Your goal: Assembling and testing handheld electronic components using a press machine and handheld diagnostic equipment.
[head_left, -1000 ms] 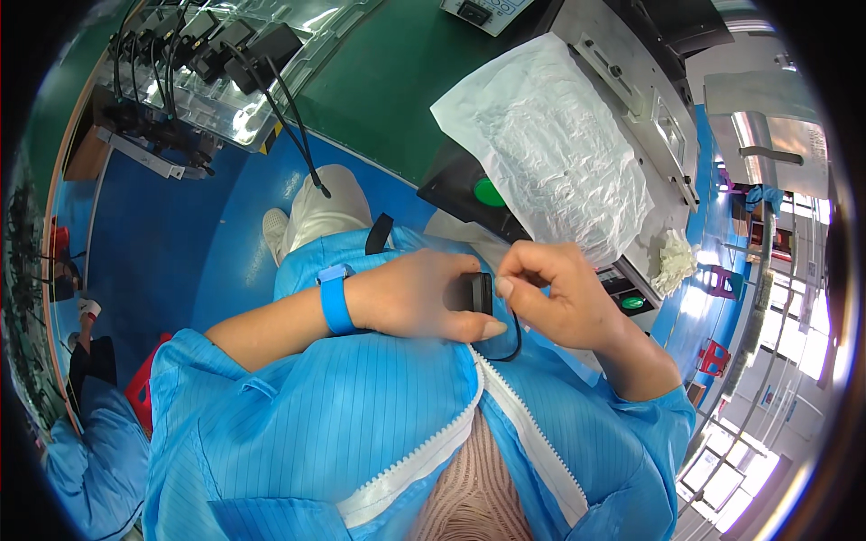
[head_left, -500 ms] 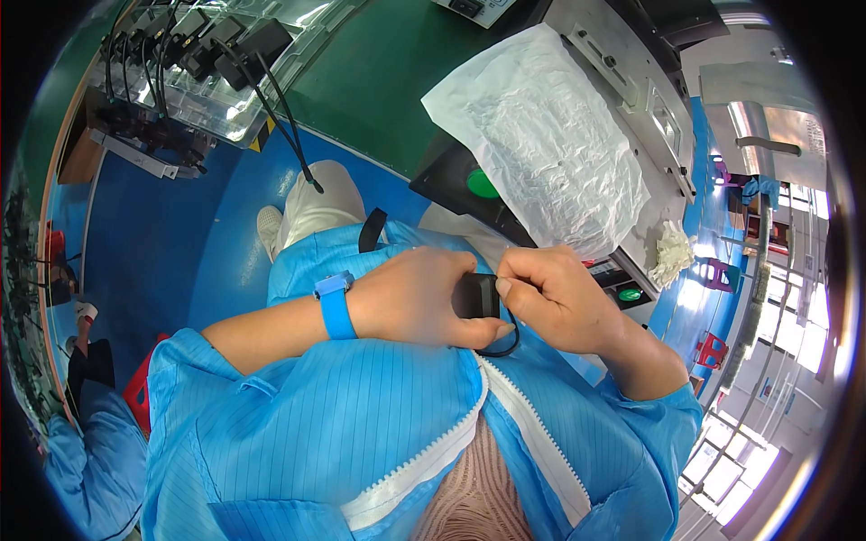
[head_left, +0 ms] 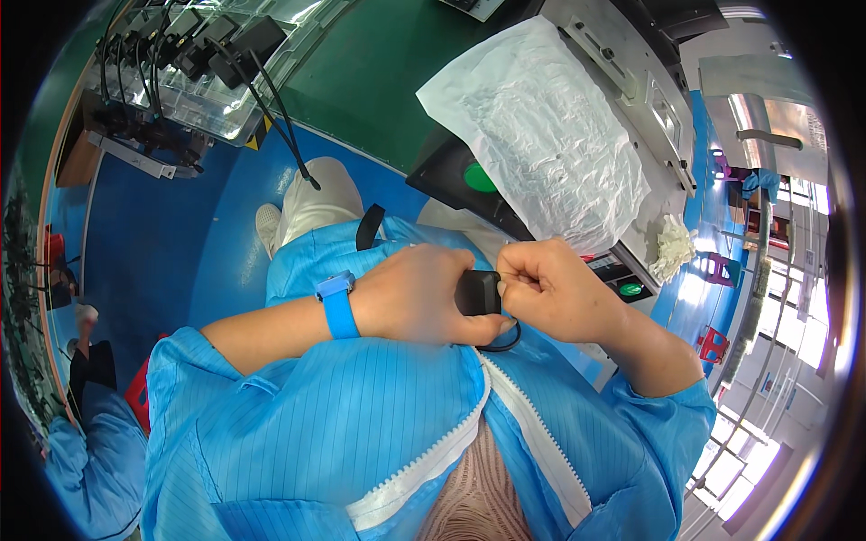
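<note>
Close in front of my body, my left hand is closed round a black power adapter, with its thumb along the near side. A black cord loops out below the adapter, next to the left thumb. My right hand is closed in a pinch at the adapter's right edge. Whatever lies between those fingertips is hidden. A blue wrist strap sits on my left wrist.
Several black adapters with hanging cords lie on a clear plastic tray at far left. A crumpled white sheet covers part of a machine with green buttons. At lower left sits another person in blue.
My right hand has shifted slightly away from the adapter's edge, and its fingers are more curled. The cord loop has moved a little. My left hand keeps its hold.
</note>
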Demonstrator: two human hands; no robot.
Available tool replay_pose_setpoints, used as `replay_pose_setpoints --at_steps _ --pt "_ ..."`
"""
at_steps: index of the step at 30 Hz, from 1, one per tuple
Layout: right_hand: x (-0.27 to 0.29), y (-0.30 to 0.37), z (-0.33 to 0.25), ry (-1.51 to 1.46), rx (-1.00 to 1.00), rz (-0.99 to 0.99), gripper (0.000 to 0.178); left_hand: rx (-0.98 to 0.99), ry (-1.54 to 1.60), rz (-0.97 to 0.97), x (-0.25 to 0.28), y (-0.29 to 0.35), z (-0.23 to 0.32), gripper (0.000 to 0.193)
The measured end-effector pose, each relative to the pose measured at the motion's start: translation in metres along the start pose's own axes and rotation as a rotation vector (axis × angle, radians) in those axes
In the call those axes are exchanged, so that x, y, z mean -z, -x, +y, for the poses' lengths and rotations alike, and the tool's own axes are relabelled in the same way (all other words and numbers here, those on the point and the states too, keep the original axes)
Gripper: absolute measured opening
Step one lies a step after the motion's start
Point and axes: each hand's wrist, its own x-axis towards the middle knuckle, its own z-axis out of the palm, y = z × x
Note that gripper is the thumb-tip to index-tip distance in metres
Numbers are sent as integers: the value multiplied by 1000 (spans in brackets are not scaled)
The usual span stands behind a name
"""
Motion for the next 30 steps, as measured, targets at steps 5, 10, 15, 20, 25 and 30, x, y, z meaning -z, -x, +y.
replay_pose_setpoints --at_steps 5,10,15,20,25,30 --pt "2 2 7 -146 -27 -62 9 -24 46 -6 1 0 -1 59" --pt "5 3 4 -278 -42 -98 13 -61 153 -25 4 1 -5 56" --pt "-3 1 3 -49 119 -5 33 -90 205 -40 5 1 -9 52" --pt "-21 -13 12 102 265 121 38 -95 224 -120 14 2 0 44" --pt "-17 -24 15 -53 198 320 25 -133 154 -43 16 12 -6 42" --pt "-24 -23 12 -196 497 243 16 -98 419 146 12 27 -25 44"
